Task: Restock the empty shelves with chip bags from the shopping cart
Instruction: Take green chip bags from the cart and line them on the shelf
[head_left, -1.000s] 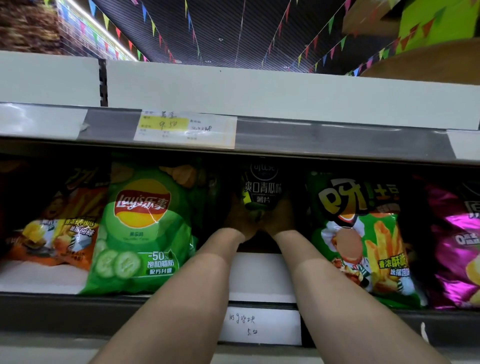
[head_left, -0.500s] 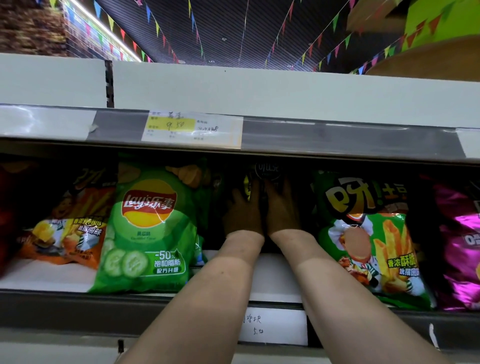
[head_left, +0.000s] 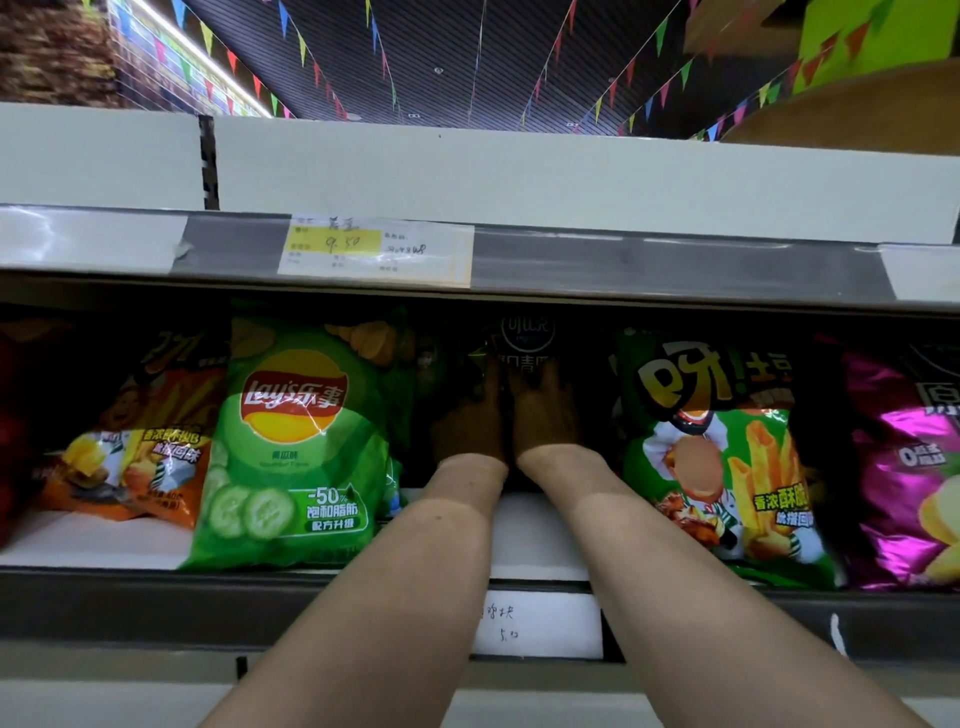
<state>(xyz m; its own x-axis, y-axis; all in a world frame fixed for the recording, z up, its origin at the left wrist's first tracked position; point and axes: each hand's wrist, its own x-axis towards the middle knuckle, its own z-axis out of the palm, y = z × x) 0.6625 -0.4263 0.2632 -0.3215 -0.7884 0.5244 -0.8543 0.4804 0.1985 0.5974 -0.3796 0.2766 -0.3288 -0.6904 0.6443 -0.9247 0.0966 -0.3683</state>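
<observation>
Left hand (head_left: 470, 423) and right hand (head_left: 546, 415), side by side, apparently press flat on a shadowed dark chip bag (head_left: 523, 336)

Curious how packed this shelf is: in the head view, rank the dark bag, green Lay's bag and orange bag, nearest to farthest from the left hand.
1. dark bag, centre, pressed by the left hand.
2. green Lay's bag, just left.
3. orange bag, far left.

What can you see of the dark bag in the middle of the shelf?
The dark bag stands upright in shadow, back on the shelf, between the Lay's bag and the fries bag. A round logo and pale characters show near its top. Left hand and right hand press flat on its front.
</observation>
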